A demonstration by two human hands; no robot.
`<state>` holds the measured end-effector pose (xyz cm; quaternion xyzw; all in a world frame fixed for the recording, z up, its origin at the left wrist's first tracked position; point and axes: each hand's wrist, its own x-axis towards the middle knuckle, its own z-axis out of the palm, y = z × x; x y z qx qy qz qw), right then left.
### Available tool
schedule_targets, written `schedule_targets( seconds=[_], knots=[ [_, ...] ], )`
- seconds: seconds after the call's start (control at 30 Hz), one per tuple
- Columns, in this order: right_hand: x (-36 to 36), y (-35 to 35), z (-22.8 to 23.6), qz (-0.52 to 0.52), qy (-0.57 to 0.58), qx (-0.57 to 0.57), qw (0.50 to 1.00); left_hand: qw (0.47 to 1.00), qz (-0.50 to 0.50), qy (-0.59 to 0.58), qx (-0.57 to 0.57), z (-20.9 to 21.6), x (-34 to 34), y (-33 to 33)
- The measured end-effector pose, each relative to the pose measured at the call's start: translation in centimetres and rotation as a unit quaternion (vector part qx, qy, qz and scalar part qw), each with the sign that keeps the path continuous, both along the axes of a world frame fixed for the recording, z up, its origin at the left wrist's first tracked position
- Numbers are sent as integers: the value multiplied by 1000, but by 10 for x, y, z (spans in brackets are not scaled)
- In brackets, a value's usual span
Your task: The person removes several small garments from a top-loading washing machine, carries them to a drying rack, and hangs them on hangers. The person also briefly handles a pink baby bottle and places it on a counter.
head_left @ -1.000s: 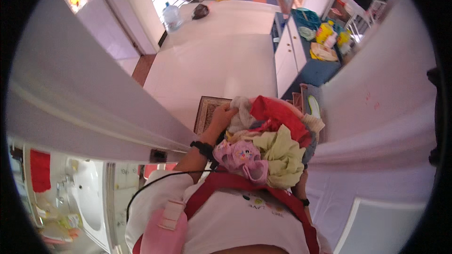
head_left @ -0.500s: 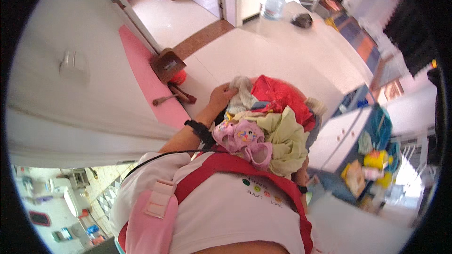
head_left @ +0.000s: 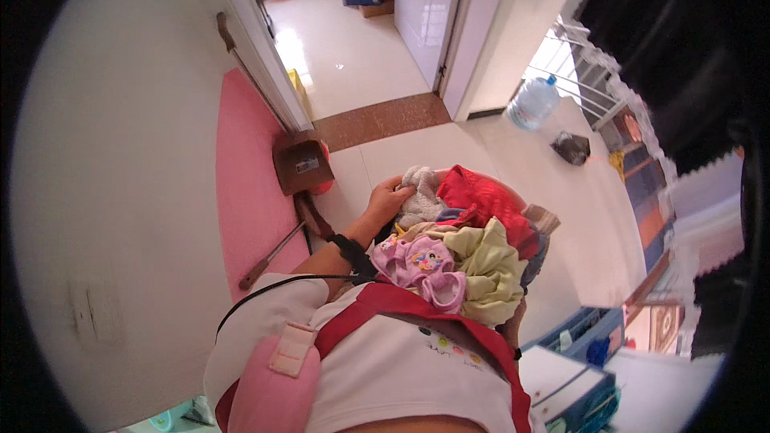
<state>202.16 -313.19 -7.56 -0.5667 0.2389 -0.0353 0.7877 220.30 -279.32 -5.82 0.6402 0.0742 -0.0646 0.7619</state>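
A heap of clothes fills a round basin [head_left: 508, 188], whose salmon-coloured rim shows behind the heap, close in front of my body. On top are a grey knitted piece [head_left: 423, 197], a red garment [head_left: 483, 200], a pale green cloth [head_left: 489, 269] and a small pink garment [head_left: 419, 261] with a cartoon print. My left hand [head_left: 390, 199] is closed at the basin's far left side, its fingers over the grey piece at the edge. At the near right side my right hand [head_left: 514, 322] is mostly covered by the clothes, and its fingers are hidden.
Ahead stands an open doorway with a brown threshold [head_left: 383, 122]. Against the wall at left lean a brown dustpan [head_left: 302, 164] and a brush. A water jug [head_left: 533, 103] and a black bag [head_left: 571, 147] are on the floor at far right. A white-and-blue cabinet [head_left: 553, 389] is at lower right.
My view has swung left, so the doorway, jug and cabinet sit further right and lower. The tiled area at lower left has mostly left view. Both hands stay at the basin.
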Motion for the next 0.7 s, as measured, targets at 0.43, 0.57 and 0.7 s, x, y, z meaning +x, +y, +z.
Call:
schedule_targets(
  seconds=[0.43,0.57,0.7],
  knots=[
    [541,25,-20,261,7,66,963,960,251,-81,90,9,325,69],
    [700,92,-5,297,54,-35,953,916,347,-7,201,-6,415,124],
    [745,99,-11,377,-96,-204,898,858,443,-31,258,-20,421,125]
  ],
)
